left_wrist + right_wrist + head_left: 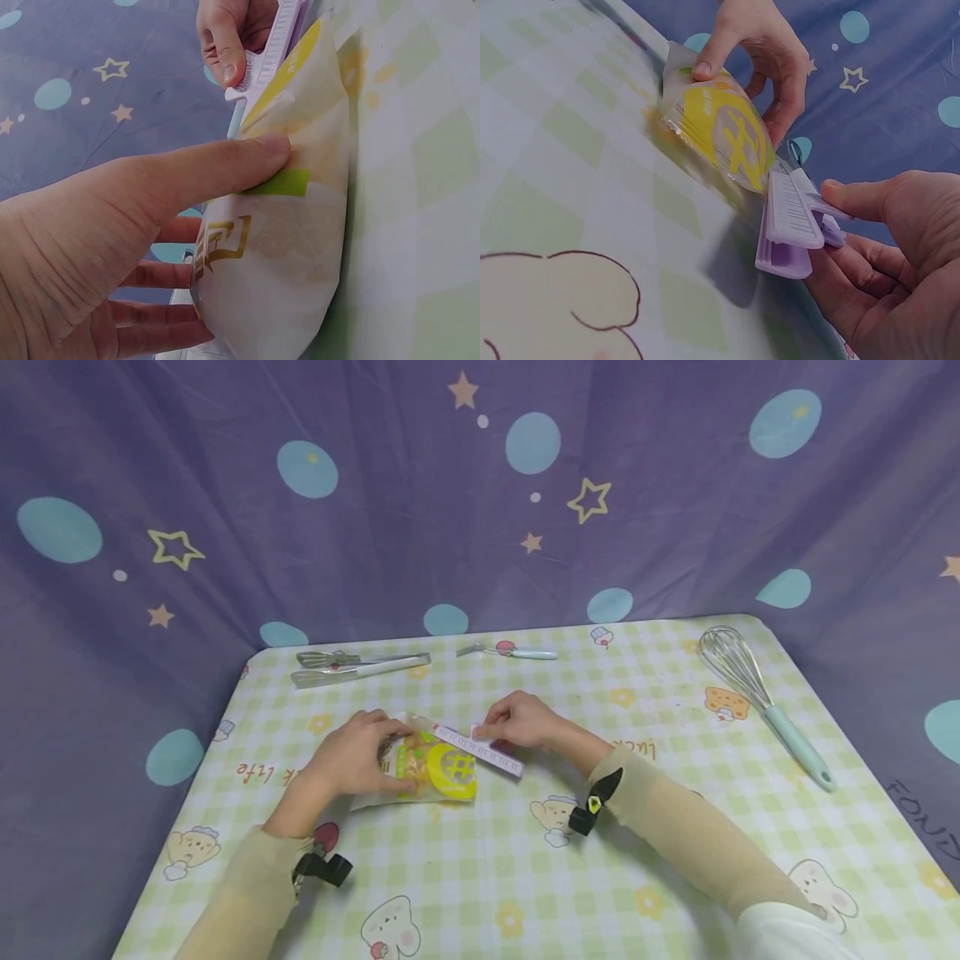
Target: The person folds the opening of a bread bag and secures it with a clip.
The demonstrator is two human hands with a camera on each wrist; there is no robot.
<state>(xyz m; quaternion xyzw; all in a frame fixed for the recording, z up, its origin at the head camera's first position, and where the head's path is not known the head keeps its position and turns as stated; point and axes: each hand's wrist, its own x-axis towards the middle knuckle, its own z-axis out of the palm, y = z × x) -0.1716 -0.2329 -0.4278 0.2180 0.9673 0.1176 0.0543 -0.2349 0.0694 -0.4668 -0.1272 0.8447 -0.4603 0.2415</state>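
A snack bag (453, 770), clear and white with yellow and green print, lies on the table with pale pieces inside. My left hand (352, 756) grips it, the thumb over its front and the fingers behind, as the left wrist view shows. My right hand (525, 723) pinches the grip tabs of a light purple bag clip (791, 214) between thumb and fingers. In the right wrist view the clip's long jaws stand apart at the near end. Its far end is right at the bag's edge, and in the head view the clip overlaps the bag's upper right corner.
Metal tongs (367, 668) lie at the back left of the checked tablecloth (585, 893). Beside them is a small tool with a light blue handle (534, 654). At the right rests a whisk (765, 706) with a mint handle. A purple curtain (420, 543) hangs behind.
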